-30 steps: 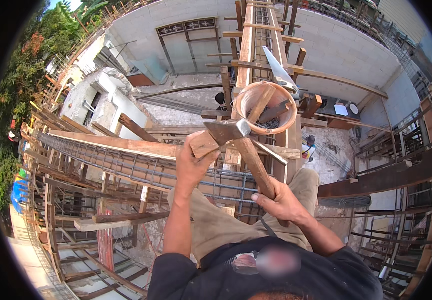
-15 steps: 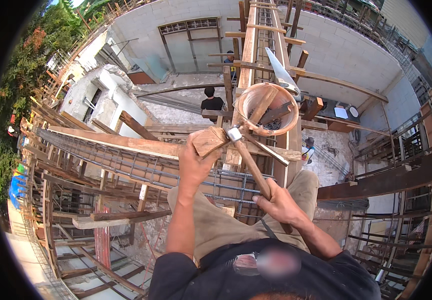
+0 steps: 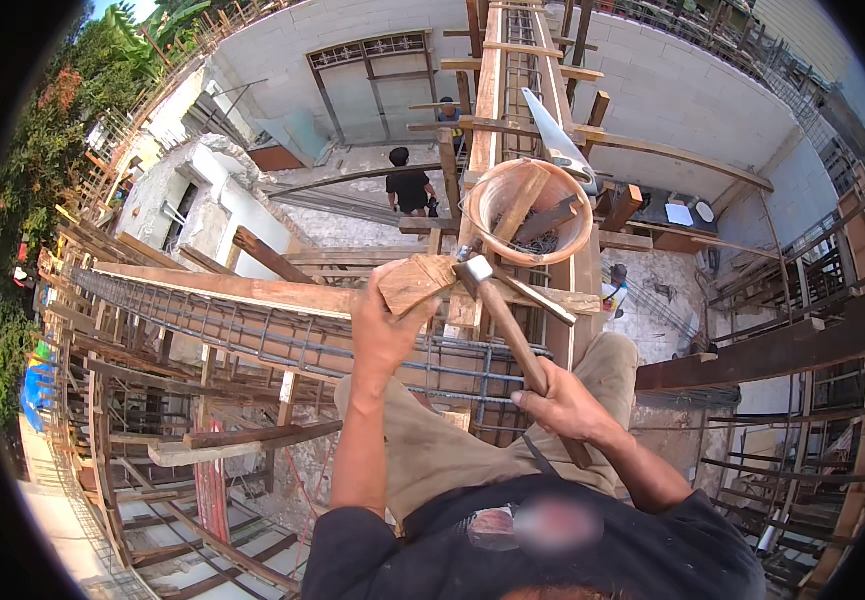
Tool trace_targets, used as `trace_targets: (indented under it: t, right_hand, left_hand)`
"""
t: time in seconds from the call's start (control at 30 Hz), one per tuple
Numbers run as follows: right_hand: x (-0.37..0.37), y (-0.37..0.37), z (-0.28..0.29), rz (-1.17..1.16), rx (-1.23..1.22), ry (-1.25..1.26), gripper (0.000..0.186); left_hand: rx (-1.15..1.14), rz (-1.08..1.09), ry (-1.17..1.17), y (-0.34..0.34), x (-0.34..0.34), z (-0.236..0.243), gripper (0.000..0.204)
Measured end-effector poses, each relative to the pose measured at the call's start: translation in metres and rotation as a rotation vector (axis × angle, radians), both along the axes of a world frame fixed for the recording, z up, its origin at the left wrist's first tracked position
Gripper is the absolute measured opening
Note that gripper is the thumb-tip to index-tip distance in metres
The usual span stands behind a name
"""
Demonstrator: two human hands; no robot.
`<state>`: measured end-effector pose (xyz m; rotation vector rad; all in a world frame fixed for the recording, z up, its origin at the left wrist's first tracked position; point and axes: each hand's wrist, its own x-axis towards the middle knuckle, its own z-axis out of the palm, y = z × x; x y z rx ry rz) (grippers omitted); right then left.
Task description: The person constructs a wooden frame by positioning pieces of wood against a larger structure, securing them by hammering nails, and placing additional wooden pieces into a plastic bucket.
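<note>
My left hand [image 3: 380,335] is closed around a short wooden block [image 3: 418,284], held up over the formwork in front of me. In my right hand [image 3: 569,402] is the wooden handle of a hammer [image 3: 510,325]. The metal hammer head sits just right of the block's end; whether the two touch I cannot tell. Behind the hammer stands a round orange-brown bucket [image 3: 480,215] with wood pieces and what look like nails inside. A handsaw [image 3: 550,130] lies beyond the bucket, blade pointing away. Under my hands runs a steel rebar cage [image 3: 452,372] between boards.
I sit high on the beam formwork [image 3: 222,288], with the ground floor far below. One person in black [image 3: 411,185] stands below, and another [image 3: 614,290] is at the right. Timber props [image 3: 267,252] and a dark beam [image 3: 772,350] cross the drop around me.
The hammer head has shifted slightly right relative to the block, and the view has moved a little. Both hands keep their grips. Below, the person in black has moved slightly.
</note>
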<state>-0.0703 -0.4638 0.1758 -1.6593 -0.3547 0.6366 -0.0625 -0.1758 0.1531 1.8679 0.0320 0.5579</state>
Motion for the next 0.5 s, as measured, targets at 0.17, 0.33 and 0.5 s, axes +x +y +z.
trace_targets:
  t: [0.17,0.33,0.5]
  right_hand:
    - [-0.003,-0.018,0.039,-0.008,0.264,0.076,0.021]
    - [0.001,-0.016,0.042,-0.204,0.886,-0.420,0.019]
    - [0.005,0.010,0.001,0.117,0.076,0.370,0.026]
  left_hand:
    - [0.091,0.005,0.061,0.006,0.004,0.002,0.059]
    - [-0.095,-0.033,0.038,0.004,0.005,0.000,0.055]
    - [0.001,0.002,0.053,0.014,0.000,0.001,0.057]
